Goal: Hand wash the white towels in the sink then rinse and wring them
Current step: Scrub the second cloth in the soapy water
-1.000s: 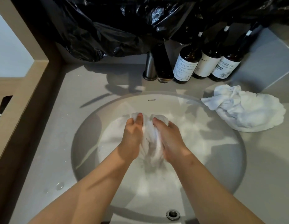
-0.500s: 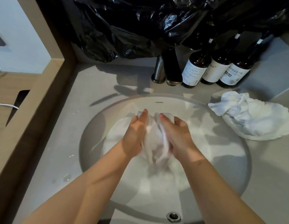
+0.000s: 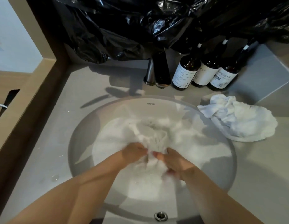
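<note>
1. The fingers (image 3: 141, 150) of the left hand (image 3: 134, 153) are curled into a bunched fold of one wet towel (image 3: 156, 139), grasping it; blur softens the detail
2. The fingers (image 3: 158, 155) of the right hand (image 3: 177, 162) clench the same fold from the other side, so the two hands almost meet
3. The rest of the wet towel spreads away from the hands in white soapy water (image 3: 140, 186) inside the sink (image 3: 85, 143)
4. The sink is one round basin set into the grey desk (image 3: 72, 94), with one metal-ringed hole (image 3: 160, 216) in its near wall
5. One second towel (image 3: 240, 120), white and crumpled, lies on the desk at the sink's right rim
6. Behind the sink stand one dark faucet (image 3: 161, 70) and, right of it, three brown bottles (image 3: 206, 73) with white labels, upright in a close row
7. Black plastic sheeting (image 3: 124, 29) hangs above the faucet and bottles
</note>
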The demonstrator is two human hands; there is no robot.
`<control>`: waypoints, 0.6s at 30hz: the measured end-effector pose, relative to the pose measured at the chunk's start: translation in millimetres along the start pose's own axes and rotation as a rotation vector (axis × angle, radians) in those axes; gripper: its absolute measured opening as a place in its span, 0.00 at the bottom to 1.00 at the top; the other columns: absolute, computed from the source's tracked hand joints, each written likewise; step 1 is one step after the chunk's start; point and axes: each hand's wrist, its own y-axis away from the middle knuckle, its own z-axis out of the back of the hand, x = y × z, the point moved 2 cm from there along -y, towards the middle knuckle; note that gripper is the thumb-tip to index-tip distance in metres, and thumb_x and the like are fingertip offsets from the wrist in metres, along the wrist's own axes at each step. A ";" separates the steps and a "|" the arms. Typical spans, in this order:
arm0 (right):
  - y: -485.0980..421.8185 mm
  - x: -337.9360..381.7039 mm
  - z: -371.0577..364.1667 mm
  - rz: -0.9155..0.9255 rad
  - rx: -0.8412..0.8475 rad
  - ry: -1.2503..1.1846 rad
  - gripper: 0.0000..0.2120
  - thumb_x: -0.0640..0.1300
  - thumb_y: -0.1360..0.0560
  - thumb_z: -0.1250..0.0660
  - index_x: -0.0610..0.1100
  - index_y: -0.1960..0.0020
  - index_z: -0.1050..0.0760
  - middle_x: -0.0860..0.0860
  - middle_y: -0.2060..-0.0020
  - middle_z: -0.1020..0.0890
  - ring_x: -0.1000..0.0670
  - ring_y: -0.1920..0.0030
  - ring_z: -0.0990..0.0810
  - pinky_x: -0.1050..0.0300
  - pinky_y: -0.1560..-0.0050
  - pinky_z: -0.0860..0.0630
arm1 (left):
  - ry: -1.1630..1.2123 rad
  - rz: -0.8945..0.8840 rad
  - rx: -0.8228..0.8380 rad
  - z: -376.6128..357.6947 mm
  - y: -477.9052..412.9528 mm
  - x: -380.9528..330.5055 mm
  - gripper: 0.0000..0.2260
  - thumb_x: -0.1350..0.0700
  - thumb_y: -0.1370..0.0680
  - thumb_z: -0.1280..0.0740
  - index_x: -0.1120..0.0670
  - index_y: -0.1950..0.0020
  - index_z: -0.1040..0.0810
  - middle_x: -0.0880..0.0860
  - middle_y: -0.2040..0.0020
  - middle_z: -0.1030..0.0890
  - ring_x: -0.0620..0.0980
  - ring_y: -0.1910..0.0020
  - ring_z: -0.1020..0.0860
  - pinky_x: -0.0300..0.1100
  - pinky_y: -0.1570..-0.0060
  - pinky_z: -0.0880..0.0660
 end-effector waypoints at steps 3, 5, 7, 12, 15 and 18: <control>17.6 18.4 -2.2 0.100 -0.088 -0.335 0.19 0.51 0.24 0.32 0.40 0.39 0.26 0.43 0.50 0.17 0.44 0.54 0.16 0.51 0.58 0.18 | 0.396 -0.103 -0.107 15.4 12.2 -21.5 0.12 0.61 0.24 0.42 0.56 0.69 0.33 0.49 0.69 0.29 0.43 0.72 0.30 0.32 0.70 0.33; 31.2 35.3 -10.9 0.255 -0.173 -0.348 0.14 0.51 0.23 0.35 0.44 0.41 0.26 0.47 0.50 0.17 0.46 0.50 0.17 0.51 0.50 0.20 | 0.662 -0.107 -0.253 20.2 19.6 -35.3 0.12 0.62 0.26 0.46 0.58 0.69 0.33 0.52 0.72 0.30 0.48 0.72 0.31 0.37 0.71 0.34; 53.1 53.7 -25.6 0.434 -0.257 -0.187 0.11 0.50 0.22 0.38 0.48 0.41 0.29 0.51 0.51 0.19 0.51 0.51 0.19 0.56 0.49 0.23 | 0.890 -0.016 -0.279 17.0 31.4 -48.3 0.17 0.62 0.22 0.48 0.60 0.68 0.29 0.54 0.75 0.26 0.51 0.74 0.26 0.34 0.74 0.32; 58.9 70.2 -17.9 0.499 -0.476 0.087 0.11 0.53 0.21 0.43 0.50 0.44 0.27 0.53 0.55 0.21 0.48 0.49 0.22 0.55 0.49 0.28 | 1.151 0.062 -0.075 -22.2 58.0 -68.1 0.17 0.55 0.18 0.48 0.57 0.60 0.24 0.53 0.74 0.20 0.50 0.73 0.22 0.37 0.70 0.27; 60.9 63.9 -15.1 0.455 -0.439 -0.040 0.06 0.51 0.20 0.43 0.50 0.49 0.30 0.57 0.60 0.24 0.50 0.53 0.23 0.60 0.53 0.31 | 1.201 0.061 -0.186 -17.7 60.2 -67.7 0.16 0.55 0.18 0.48 0.57 0.56 0.22 0.54 0.68 0.19 0.51 0.67 0.21 0.40 0.67 0.26; 77.0 56.1 -34.0 0.603 -0.322 0.108 0.04 0.48 0.19 0.43 0.52 0.46 0.31 0.62 0.62 0.26 0.59 0.60 0.25 0.70 0.59 0.31 | 0.908 -0.080 -0.451 4.5 51.3 -57.0 0.11 0.56 0.19 0.44 0.57 0.42 0.25 0.52 0.58 0.21 0.45 0.67 0.22 0.34 0.67 0.25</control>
